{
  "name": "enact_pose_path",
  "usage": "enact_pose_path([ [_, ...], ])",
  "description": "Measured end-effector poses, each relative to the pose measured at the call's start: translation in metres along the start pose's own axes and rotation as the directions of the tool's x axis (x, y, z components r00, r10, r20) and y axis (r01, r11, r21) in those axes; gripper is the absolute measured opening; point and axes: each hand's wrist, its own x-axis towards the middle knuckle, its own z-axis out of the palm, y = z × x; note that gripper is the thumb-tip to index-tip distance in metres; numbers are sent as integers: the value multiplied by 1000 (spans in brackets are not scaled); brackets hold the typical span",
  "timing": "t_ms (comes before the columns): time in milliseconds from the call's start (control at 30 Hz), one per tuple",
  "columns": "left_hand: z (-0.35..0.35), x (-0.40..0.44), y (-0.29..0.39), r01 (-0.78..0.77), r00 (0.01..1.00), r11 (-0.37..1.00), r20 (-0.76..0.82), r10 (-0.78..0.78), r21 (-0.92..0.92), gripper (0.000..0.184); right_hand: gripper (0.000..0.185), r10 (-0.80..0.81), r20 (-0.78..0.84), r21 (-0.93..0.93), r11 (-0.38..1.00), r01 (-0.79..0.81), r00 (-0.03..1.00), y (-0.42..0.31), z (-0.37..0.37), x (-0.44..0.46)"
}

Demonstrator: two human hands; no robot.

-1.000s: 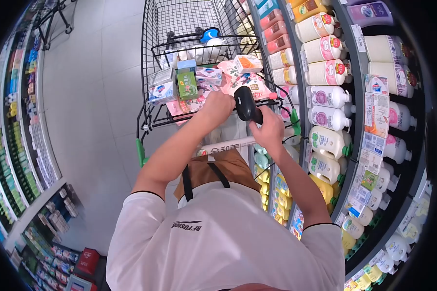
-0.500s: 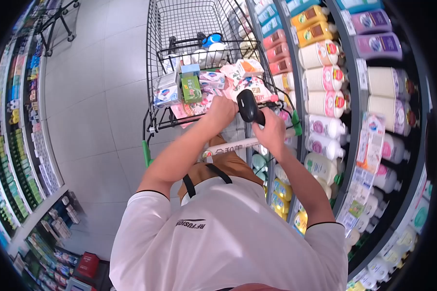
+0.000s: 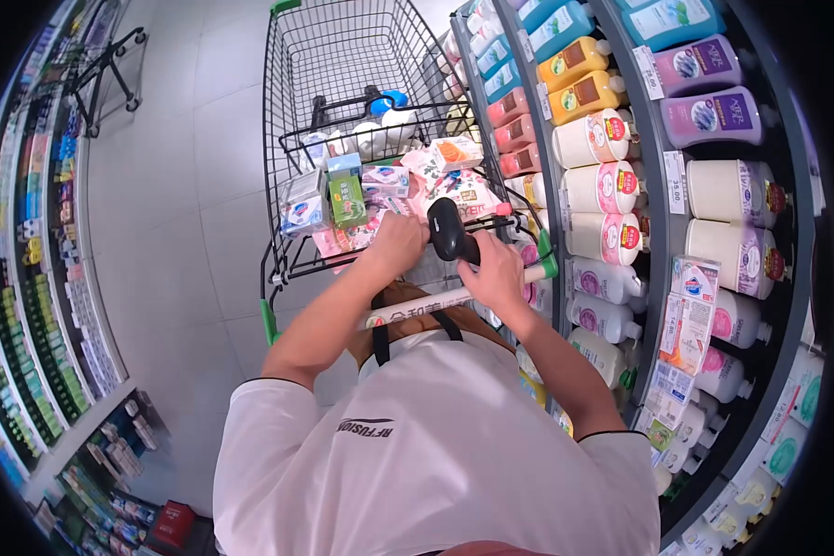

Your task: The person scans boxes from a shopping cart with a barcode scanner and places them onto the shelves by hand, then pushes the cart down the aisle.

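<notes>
My right hand (image 3: 499, 271) is wrapped round the handle of a black handheld barcode scanner (image 3: 447, 229), held over the near end of a shopping cart (image 3: 292, 157). Left of the scanner head, my left hand (image 3: 398, 244) is closed, back of the hand up; whatever its fingers hold is hidden. Beyond my hands, the cart's fold-down section carries a green box (image 3: 347, 201), a white-and-blue soap box (image 3: 304, 217), an orange-and-white box (image 3: 457, 154) and pink floral packs (image 3: 454, 193). Under my wrists runs the cart's push bar (image 3: 417, 309).
Close on my right, a shelf holds purple bottles (image 3: 711, 116), orange bottles (image 3: 586, 96) and cream bottles (image 3: 593, 137), with price tags (image 3: 676, 183) on its edges. Another stocked shelf (image 3: 111, 408) lines the left side. A second cart (image 3: 107, 79) stands far left on the tiled floor (image 3: 185, 278).
The cart, my hands and the scanner sit slightly lower and further left in view, and the right shelf has shifted too. Both hands keep their closed shape.
</notes>
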Motion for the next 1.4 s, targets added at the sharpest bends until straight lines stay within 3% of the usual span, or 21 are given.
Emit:
enact_pose_path([
  [33, -3, 4, 0, 40, 992, 999, 121, -44, 29, 22, 39, -3, 3, 5, 1000, 3, 1000, 1, 0, 1],
  [133, -9, 4, 2, 42, 988, 998, 148, -49, 47, 22, 37, -11, -7, 8, 1000, 11, 1000, -1, -7, 7],
  [367, 0, -3, -5, 32, 995, 999, 93, -31, -12, 19, 41, -47, -27, 67, 997, 49, 999, 0, -8, 5],
  [467, -10, 2, -10, 40, 966, 999, 256, -38, -3, 17, 42, -60, -66, 55, 996, 64, 996, 7, -2, 4],
  [533, -47, 10, -13, 165, 900, 975, 427, -87, -149, 26, 43, -101, -128, 84, 990, 113, 987, 3, -4, -1],
  [567, -60, 15, -16, 153, 898, 978, 432, -77, -145, 26, 43, -90, -136, 90, 991, 102, 987, 5, -4, -3],
  [633, -79, 16, -20, 344, 877, 867, 454, -159, -361, 37, 43, -147, -170, 123, 978, 169, 974, 6, -1, -10],
  [667, -83, 15, -24, 338, 877, 872, 455, -155, -353, 37, 43, -142, -180, 129, 978, 167, 973, 5, -2, -12],
  [767, -76, 28, -35, 420, 907, 644, 298, -296, -639, 31, 41, -126, -167, 138, 979, 150, 978, 10, -1, -12],
  [800, -72, 31, -35, 405, 914, 664, 293, -279, -628, 31, 41, -116, -193, 144, 979, 145, 974, 9, -1, -12],
  [867, -57, 34, -33, 417, 871, 657, 69, -487, -628, 26, 40, -153, -227, 116, 976, 183, 962, 6, -2, -13],
  [900, -57, 43, -32, 353, 891, 720, -20, -453, -598, 26, 40, -164, -251, 125, 972, 200, 954, 5, -1, -12],
  [933, -40, 56, -26, 352, 897, 714, 0, -442, -606, 26, 40, -140, -243, 126, 976, 175, 960, 17, 2, -15],
  [1000, -41, 81, -21, 203, 950, 891, -139, -280, -406, 31, 39, -149, -257, 129, 974, 187, 955, 11, -1, -13],
  [1067, -39, 115, -19, 206, 967, 927, -79, -241, -312, 38, 39, -140, -261, 144, 973, 182, 955, 9, 3, -12],
  [1133, -25, 144, -24, 24, 997, 992, -68, -33, -126, 48, 39, -128, -265, 150, 973, 173, 956, 5, 2, -13],
  [1167, -8, 157, -24, 7, 998, 991, -67, -16, -136, 48, 39, -126, -279, 143, 975, 171, 952, 10, 2, -13],
  [1233, 8, 173, -32, -14, 989, 998, 146, 6, 55, 62, 40, -120, -325, 142, 975, 174, 938, 3, 1, -11],
  [1267, 18, 179, -34, -31, 989, 998, 144, 23, 57, 62, 40, -110, -337, 139, 976, 165, 935, 4, 4, -10],
  [1333, 35, 185, -36, -15, 919, 973, 387, -77, 229, 68, 40, -92, -383, 143, 977, 158, 919, 3, 14, -10],
  [1400, 55, 188, -31, -24, 927, 968, 367, -72, 250, 69, 40, -63, -357, 149, 981, 123, 932, 9, 20, -13],
])
